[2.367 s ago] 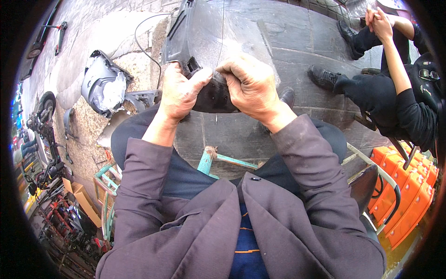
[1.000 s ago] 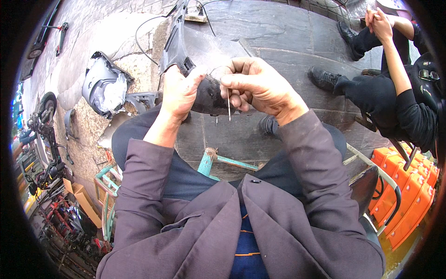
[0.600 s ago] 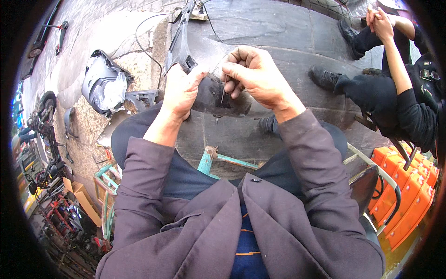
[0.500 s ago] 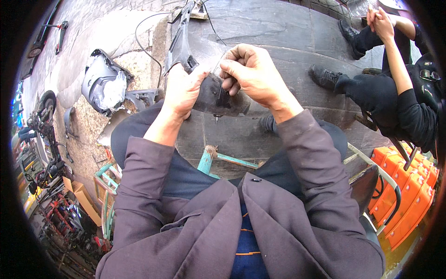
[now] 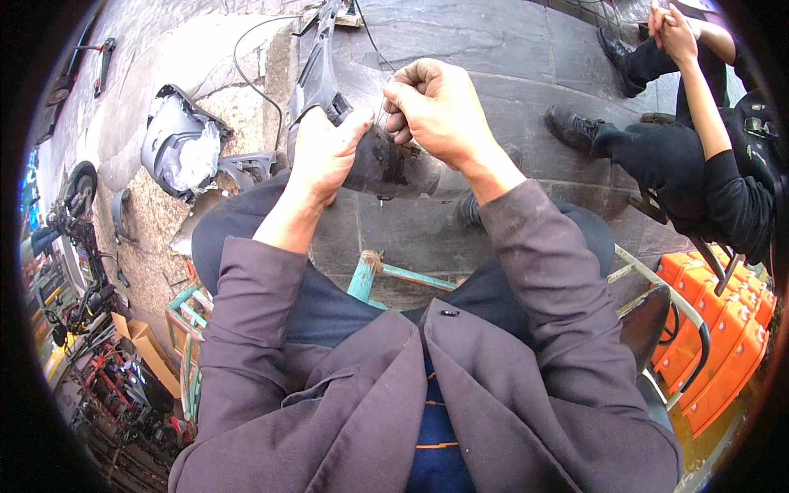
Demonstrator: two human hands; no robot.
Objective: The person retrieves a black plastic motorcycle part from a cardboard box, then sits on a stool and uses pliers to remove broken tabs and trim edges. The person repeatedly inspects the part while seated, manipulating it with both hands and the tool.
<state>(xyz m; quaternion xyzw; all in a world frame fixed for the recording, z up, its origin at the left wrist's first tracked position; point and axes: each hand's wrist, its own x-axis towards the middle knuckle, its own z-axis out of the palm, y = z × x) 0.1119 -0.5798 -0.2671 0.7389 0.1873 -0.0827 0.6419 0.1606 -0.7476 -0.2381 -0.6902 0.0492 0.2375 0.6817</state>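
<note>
A dark grey plastic vehicle panel (image 5: 386, 164) with scuffed, blackened patches lies across in front of my knees, its narrow ribbed part reaching away from me. My left hand (image 5: 320, 156) is closed round the panel's near left edge, thumb on top and the other fingers mostly hidden beneath. Just above the panel, my right hand (image 5: 436, 107) is pinched, thumb against curled fingers. A faint, thin strand shows beside its fingertips, too fine to name. Below the panel's near edge a small metal pin (image 5: 382, 200) sticks out.
Another grey panel (image 5: 177, 144) lies on the ground at left, near a black cable (image 5: 246, 82). A teal-painted frame (image 5: 366, 275) stands between my legs. At right sit a person with clasped hands (image 5: 675, 37) and orange plastic cases (image 5: 715, 329). A cardboard box (image 5: 152, 353) stands lower left.
My right hand has risen a little, away from the panel's surface, uncovering more of a black patch. The left hand keeps its hold on the panel.
</note>
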